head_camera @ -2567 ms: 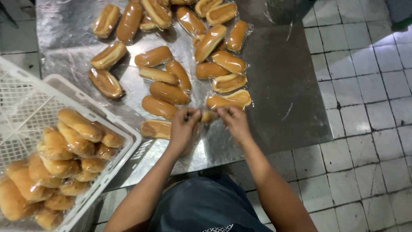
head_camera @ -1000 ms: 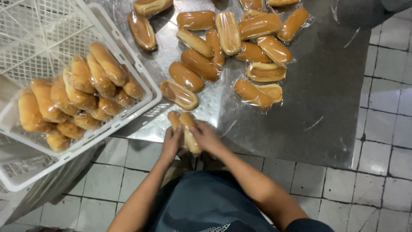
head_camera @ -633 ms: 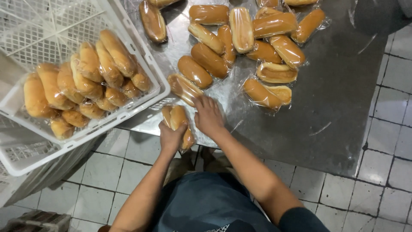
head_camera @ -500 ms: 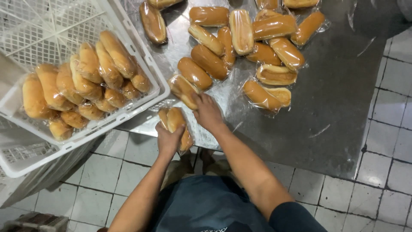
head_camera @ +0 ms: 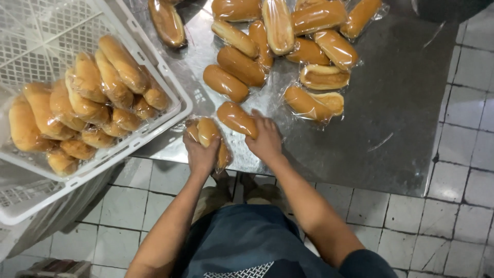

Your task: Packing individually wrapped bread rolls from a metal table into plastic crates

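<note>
Your left hand (head_camera: 201, 154) closes around a wrapped pack of buns (head_camera: 208, 135) at the near edge of the steel desk (head_camera: 406, 123), lifted just past the rim; your right hand (head_camera: 266, 140) lies partly curled on a single wrapped roll (head_camera: 236, 118), pinning it flat; the white crate (head_camera: 175, 98), half filled, sits just beside on the left; bare desk opens to the right.
</note>
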